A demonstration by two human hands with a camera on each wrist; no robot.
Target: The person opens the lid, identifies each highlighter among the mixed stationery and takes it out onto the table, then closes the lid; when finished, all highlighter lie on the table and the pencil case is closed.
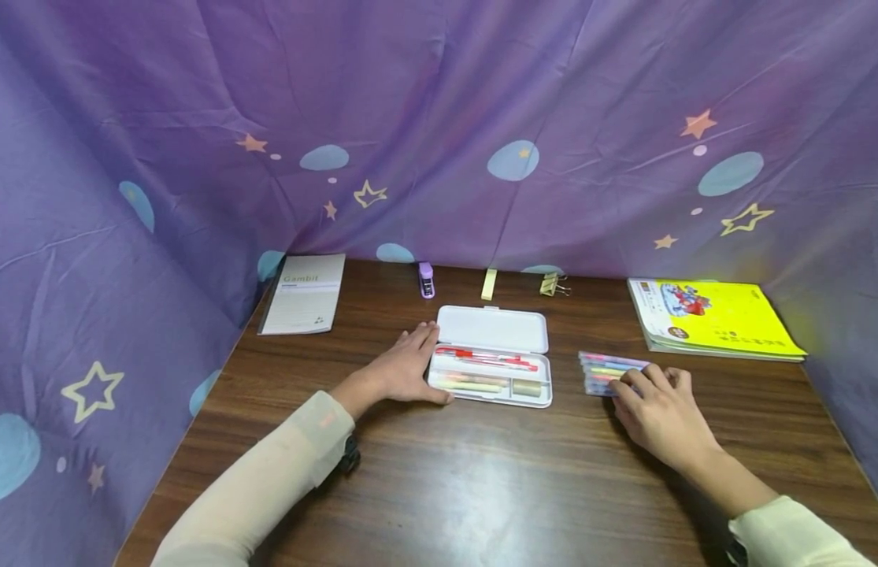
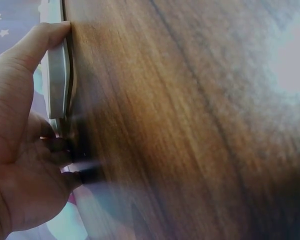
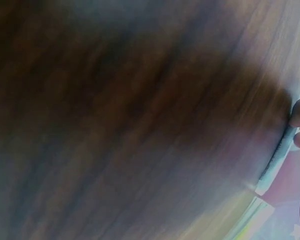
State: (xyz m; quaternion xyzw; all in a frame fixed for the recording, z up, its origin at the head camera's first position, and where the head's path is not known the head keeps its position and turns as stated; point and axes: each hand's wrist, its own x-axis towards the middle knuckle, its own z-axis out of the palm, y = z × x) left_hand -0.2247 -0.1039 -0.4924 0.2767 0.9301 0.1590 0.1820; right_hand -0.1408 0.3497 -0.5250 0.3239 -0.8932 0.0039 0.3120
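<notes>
A white pencil case (image 1: 492, 329) lies with its lid back in the middle of the table. My left hand (image 1: 403, 366) rests against its left end, thumb along the front edge and fingers by the hinge side; in the left wrist view the thumb (image 2: 52, 34) touches the case's edge. Red pens (image 1: 484, 359) lie in the rear compartment, pale pens (image 1: 470, 386) in the front one, and a beige block (image 1: 527, 387) in the small corner compartment. To the right, my right hand (image 1: 658, 413) grips a clear pack of coloured pens (image 1: 596, 372) by its right end, fingers curled over it.
Along the back stand a purple stapler (image 1: 426, 280), a yellow sticky-note strip (image 1: 489, 284) and a gold binder clip (image 1: 550, 284). A notebook (image 1: 304, 295) lies at the left, yellow books (image 1: 722, 319) at the right. Purple curtain (image 1: 439, 118) encloses the table.
</notes>
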